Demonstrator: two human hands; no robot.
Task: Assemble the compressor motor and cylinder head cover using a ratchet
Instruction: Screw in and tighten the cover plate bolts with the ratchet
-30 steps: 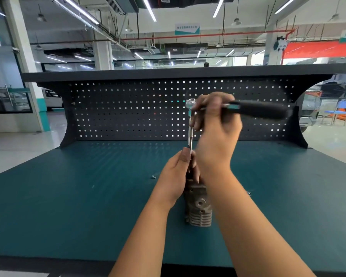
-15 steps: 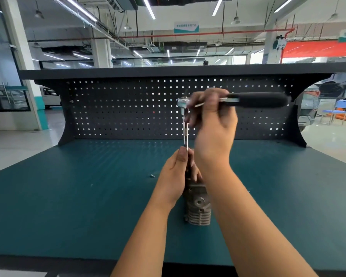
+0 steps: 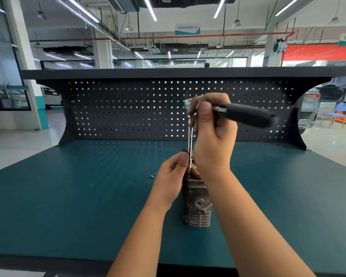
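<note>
While the finned compressor body [image 3: 197, 204] stands on the tabletop [image 3: 68, 196], the ratchet [image 3: 246, 114] is gripped near its head by the right hand [image 3: 212, 132], and its extension bar [image 3: 190, 140] is pinched low down by the left hand [image 3: 174, 172]. Fastening is judged to be under way, not finished; what may be a loose screw [image 3: 152, 176] lies unfitted nearby.

text: none legible | hanging sign [image 3: 187, 29]: characters too small to read

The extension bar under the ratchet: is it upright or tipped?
Upright: the extension bar runs almost vertically from the ratchet down to the compressor, where the left hand holds its lower end.
</note>
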